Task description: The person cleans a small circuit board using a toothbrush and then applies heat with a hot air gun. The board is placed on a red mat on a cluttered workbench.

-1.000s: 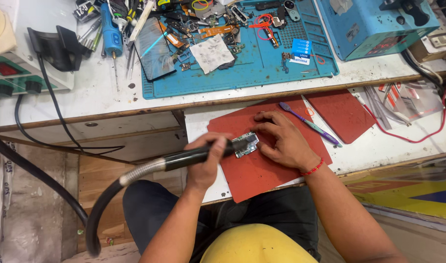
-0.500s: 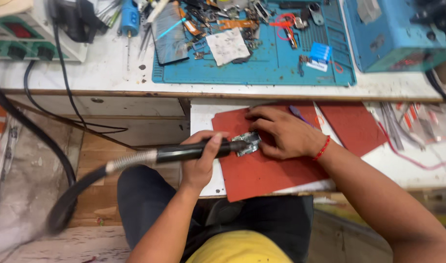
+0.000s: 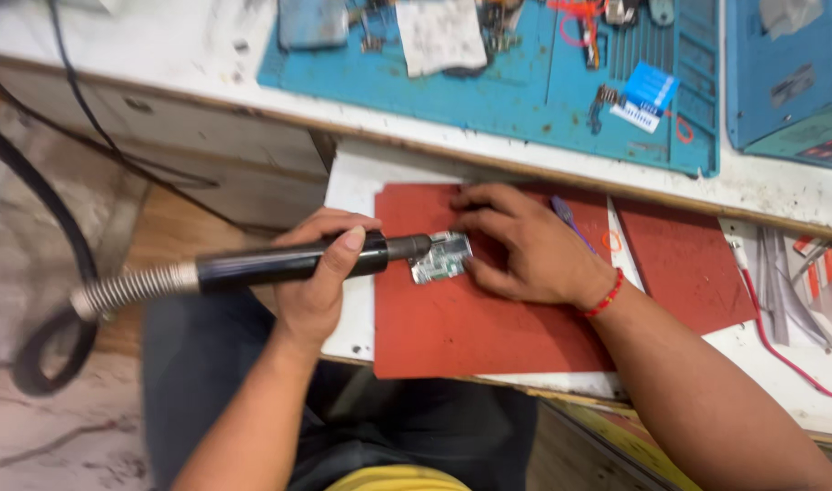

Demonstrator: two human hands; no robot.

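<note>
Wrapping around the black handle of a hot-air wand (image 3: pixel 288 264), fingers of the left hand (image 3: pixel 320 277) clenched on it, thumb lying along the top near the front end. Pointing the wand's metal nozzle to the right, tip right at the edge of a small circuit board (image 3: pixel 440 257); whether touching or just above, impossible to tell. Trailing off to the left from the handle: a coiled metal spring sleeve (image 3: pixel 129 288), then a thick black hose (image 3: pixel 34 355) looping down toward the floor.

Pressing down flat beside the board, the right hand (image 3: pixel 525 250), fingers spread and lying on the mat, fingertips touching the board's right edge and pinning it rather than closing around it. Wearing a red thread bracelet (image 3: pixel 605 295) at the wrist.

Lying under both the board and the right hand: a red silicone mat (image 3: pixel 452 332), itself resting on a white pull-out shelf (image 3: pixel 352 182) below the bench edge. Sitting to the right of it, a second red mat (image 3: pixel 679 264), with a purple-handled tool (image 3: pixel 568 218) partly hidden behind the right hand between the two. Running along the shelf's far right, a red wire (image 3: pixel 779 350).

Spreading across the white bench above: a blue work mat (image 3: pixel 543 100) strewn with small tools and parts, a white scrap of paper (image 3: pixel 438 35), and a small blue box (image 3: pixel 646 95). Standing at the upper right corner, a blue equipment case (image 3: pixel 788 73).
</note>
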